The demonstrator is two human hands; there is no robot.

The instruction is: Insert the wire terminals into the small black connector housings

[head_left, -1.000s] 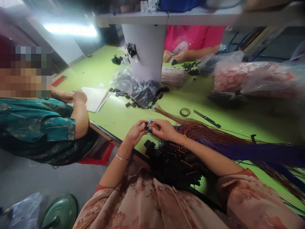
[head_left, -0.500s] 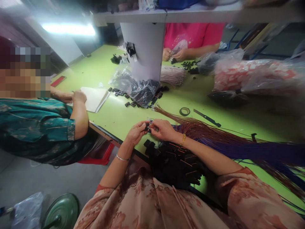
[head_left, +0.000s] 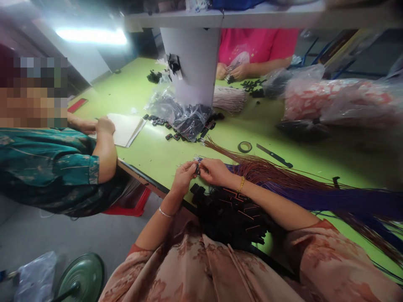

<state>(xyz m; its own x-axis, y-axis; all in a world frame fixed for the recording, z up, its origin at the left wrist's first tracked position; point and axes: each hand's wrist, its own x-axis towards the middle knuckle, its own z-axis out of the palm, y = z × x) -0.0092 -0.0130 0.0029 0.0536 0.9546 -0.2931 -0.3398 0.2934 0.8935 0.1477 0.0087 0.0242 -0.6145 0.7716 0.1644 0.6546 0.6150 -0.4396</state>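
My left hand (head_left: 184,178) and my right hand (head_left: 214,172) meet over the near edge of the green table (head_left: 157,147). Together they pinch a small black connector (head_left: 197,168) with thin wire ends sticking up from it. A pile of black connectors (head_left: 229,212) lies just below my hands, against my body. Long bundles of brown wires (head_left: 252,165) and purple wires (head_left: 330,199) stretch from my right hand across the table to the right.
A person in a teal top sits at my left with a hand on white papers (head_left: 126,128). Another person in pink works at the far side. Plastic bags of black parts (head_left: 185,117), a tape roll (head_left: 244,147), a black knife (head_left: 273,156) and large bags (head_left: 333,102) lie on the table.
My two hands have drawn closer together around the connector, the left one shifting slightly right. Little else has moved.
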